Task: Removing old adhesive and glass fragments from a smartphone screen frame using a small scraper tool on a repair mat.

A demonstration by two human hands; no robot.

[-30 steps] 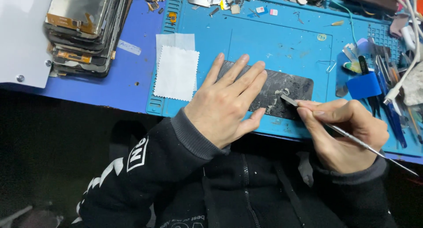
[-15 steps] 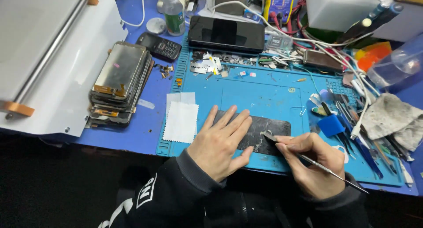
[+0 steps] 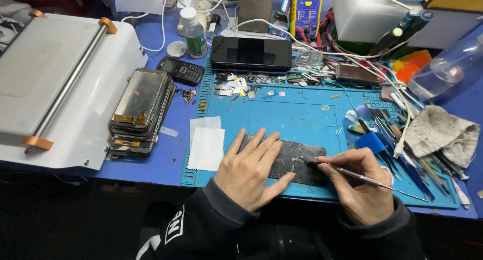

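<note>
Pressing flat, fingers spread, on the dark rectangular phone panel [image 3: 294,162]: left hand [image 3: 250,170], covering the panel's left half and pinning it to the blue silicone work mat [image 3: 297,116]. Long axis of panel running left to right, directly ahead of both hands at the mat's near edge. Right hand [image 3: 358,183] pinched shut around a thin metal pick tool [image 3: 375,181], tip touching the panel's upper right area; handle trailing right and toward the body. Right hand nearer the exposed end.

Lying just left of the left hand: white lint-free cloth square [image 3: 206,148]. Further left, stacked phone screens [image 3: 141,111]. Standing at the far side, small clear bottle with white cap [image 3: 193,33] and pale wrap label; yellow multimeter [image 3: 307,11] behind black smartphone [image 3: 251,53].
</note>
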